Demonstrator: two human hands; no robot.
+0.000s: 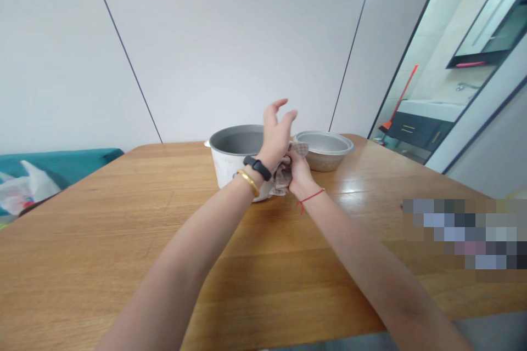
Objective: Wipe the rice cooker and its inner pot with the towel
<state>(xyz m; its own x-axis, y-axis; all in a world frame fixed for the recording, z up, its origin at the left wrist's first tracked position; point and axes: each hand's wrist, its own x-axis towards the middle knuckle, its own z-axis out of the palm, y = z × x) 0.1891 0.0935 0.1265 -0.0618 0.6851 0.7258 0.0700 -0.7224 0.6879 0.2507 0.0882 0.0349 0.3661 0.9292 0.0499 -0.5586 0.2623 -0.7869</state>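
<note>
A white rice cooker body [228, 167] with a grey inside stands lidless on the wooden table [144, 219]. My left hand [278, 134] is raised at its right side, thumb and fingers apart, with nothing in it. Just beside it my right hand [300, 170] grips a bunched brown patterned cloth [283, 174]. The cloth lies against the cooker's right side; where exactly it touches is partly hidden by my left wrist. Right behind my right hand sits a round grey metal inner pot [329, 160], upright and apart from the cooker.
A teal seat [74, 162] with a white plastic bag [33, 186] is beyond the table's left edge. A blurred-out patch [469, 236] covers something at the right. Through a doorway show a red-handled broom [403, 96] and a washbasin cabinet [420, 129].
</note>
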